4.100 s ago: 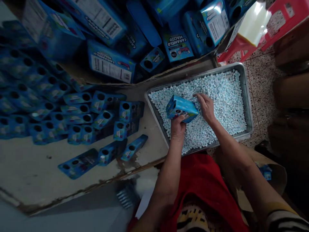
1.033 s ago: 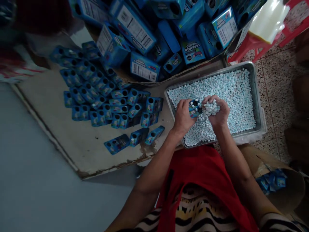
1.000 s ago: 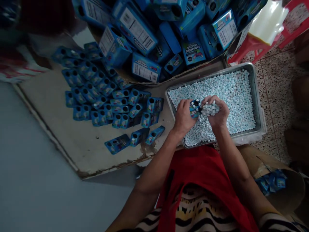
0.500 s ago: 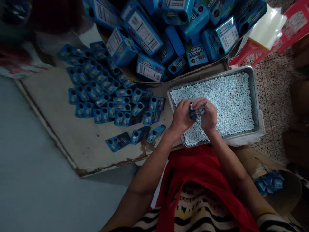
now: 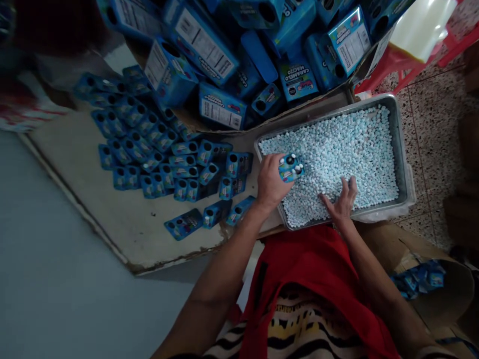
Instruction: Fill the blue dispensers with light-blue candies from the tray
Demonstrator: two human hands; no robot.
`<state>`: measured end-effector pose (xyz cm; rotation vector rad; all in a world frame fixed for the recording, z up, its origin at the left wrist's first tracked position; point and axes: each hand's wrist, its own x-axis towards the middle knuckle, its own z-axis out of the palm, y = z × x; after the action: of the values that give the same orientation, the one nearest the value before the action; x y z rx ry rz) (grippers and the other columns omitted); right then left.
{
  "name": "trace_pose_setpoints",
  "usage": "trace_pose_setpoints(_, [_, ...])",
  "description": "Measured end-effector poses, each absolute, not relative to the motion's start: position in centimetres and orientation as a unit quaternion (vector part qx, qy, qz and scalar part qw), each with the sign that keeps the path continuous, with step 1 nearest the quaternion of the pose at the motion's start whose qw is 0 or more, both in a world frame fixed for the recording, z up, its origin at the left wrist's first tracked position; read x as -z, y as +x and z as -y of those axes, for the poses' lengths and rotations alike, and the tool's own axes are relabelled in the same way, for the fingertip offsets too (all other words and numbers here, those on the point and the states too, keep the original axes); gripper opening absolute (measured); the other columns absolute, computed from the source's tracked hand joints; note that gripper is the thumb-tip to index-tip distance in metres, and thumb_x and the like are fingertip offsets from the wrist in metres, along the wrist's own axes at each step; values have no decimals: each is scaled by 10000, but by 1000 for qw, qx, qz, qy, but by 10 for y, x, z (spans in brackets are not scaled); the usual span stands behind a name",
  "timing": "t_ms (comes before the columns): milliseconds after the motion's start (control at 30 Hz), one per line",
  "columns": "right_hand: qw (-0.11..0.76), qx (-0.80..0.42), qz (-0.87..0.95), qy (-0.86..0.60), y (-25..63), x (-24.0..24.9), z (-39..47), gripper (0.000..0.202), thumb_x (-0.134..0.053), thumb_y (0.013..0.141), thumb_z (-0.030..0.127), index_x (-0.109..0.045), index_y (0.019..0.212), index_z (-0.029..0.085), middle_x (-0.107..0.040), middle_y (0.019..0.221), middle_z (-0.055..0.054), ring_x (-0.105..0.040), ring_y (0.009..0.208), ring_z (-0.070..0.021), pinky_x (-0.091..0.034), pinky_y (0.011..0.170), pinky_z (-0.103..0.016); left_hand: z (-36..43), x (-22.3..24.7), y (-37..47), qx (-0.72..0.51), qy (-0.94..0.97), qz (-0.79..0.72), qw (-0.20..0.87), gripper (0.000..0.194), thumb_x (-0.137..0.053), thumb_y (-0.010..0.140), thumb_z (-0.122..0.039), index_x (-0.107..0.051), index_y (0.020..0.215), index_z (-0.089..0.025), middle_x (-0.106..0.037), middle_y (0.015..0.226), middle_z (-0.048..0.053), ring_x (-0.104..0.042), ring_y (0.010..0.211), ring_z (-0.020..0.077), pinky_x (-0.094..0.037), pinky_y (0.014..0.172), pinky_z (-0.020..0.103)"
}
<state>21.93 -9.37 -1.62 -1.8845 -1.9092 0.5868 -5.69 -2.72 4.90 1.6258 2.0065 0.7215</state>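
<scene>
My left hand [image 5: 270, 180] is closed round what look like two small blue candy boxes [image 5: 287, 175], held side by side over the left part of a metal tray [image 5: 398, 149]. Their round holes face up, and a few pale candies sit on the tops. Small white and light-blue candies [image 5: 352, 144] fill the tray. Close above them, near the tray's front edge, my right hand [image 5: 342, 203] has its fingers spread and holds nothing that I can make out.
Left of the tray, many similar blue boxes [image 5: 149, 124] stand in rows on the worn table [image 5: 138, 234]. A large carton at the back holds bigger blue boxes [image 5: 209, 45]. Red plastic stools [image 5: 396, 70] are at the far right. An open cardboard box [image 5: 449, 299] with blue packages stands lower right.
My right hand has left the boxes, moved right and down over the candies, and opened. The boxes in my left hand now show their tops. The view has shifted slightly.
</scene>
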Motion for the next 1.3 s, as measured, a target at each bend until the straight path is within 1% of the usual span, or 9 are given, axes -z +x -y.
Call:
trace_pose_setpoints(200, [286,-241,599,-708,181,41,36,902,-847,718,582,-557,1502,244,-444,1653,-209,-421,1562,-446,-337,1271,-737,33,-40,-74,-243,598,-729,227,754,-885,618,-66,-599,1285,-271,-657,1235,68,-686,1197,327,-628,1067,522])
trace_pose_setpoints(367, [402,-352,427,-729,171,36,-18,630,-890,609,422,-707,1191,263,-691,1352,-104,-578,1399,-346,-456,1231,-616,36,-49,-76,-243,609,-716,239,759,-870,649,-92,-577,1328,-265,-657,1285,76,-674,1246,316,-599,1111,498])
trace_pose_setpoints(467, [479,-521,219,-672,172,24,-30,482,-875,613,430,-696,1032,271,-755,1076,-3,-704,1163,-252,-610,1052,-463,32,-62,-75,-241,633,-694,244,748,-843,663,-73,-585,1336,-272,-661,1327,83,-659,1288,318,-566,1151,493])
trace_pose_setpoints(533, [486,-647,88,-581,170,7,-30,456,-855,653,527,-695,988,261,-764,959,7,-748,1025,-236,-659,870,-399,26,-68,-76,-245,651,-673,253,724,-837,678,-78,-597,1331,-280,-668,1340,80,-656,1302,318,-550,1168,495])
trace_pose_setpoints(633, [488,-748,4,-451,162,-30,-25,479,-811,716,655,-705,918,234,-772,861,-32,-765,922,-247,-647,702,-359,19,-68,-75,-290,650,-647,275,730,-915,676,-172,-594,1325,-265,-675,1326,83,-677,1270,310,-569,1128,477])
trace_pose_setpoints(733, [511,-765,6,-392,150,-75,-21,432,-810,783,634,-708,891,229,-788,896,-51,-746,860,-216,-618,650,-321,17,-66,-65,-304,635,-635,318,777,-971,643,-239,-586,1318,-251,-679,1301,79,-693,1232,295,-586,1084,447])
trace_pose_setpoints(967, [558,-706,148,-410,146,-137,-20,326,-736,882,610,-731,908,284,-780,1048,-27,-754,943,-218,-642,823,-391,24,-80,-22,-288,641,-603,378,736,-874,652,-106,-580,1305,-270,-674,1285,57,-689,1201,283,-584,1045,435])
trace_pose_setpoints(1167, [562,-648,296,-420,141,-129,-17,284,-717,882,576,-734,833,297,-762,1176,-14,-726,1105,-244,-568,1056,-479,17,-91,-13,-242,669,-619,332,615,-770,717,-78,-575,1272,-257,-678,1257,73,-649,1209,315,-553,1064,472])
trace_pose_setpoints(1300, [581,-626,288,-433,126,-121,-19,206,-702,908,490,-749,836,303,-751,1139,6,-707,1022,-204,-550,1036,-430,18,-91,-13,-225,679,-611,339,672,-790,672,-61,-560,1270,-264,-669,1255,68,-647,1192,316,-564,1046,475])
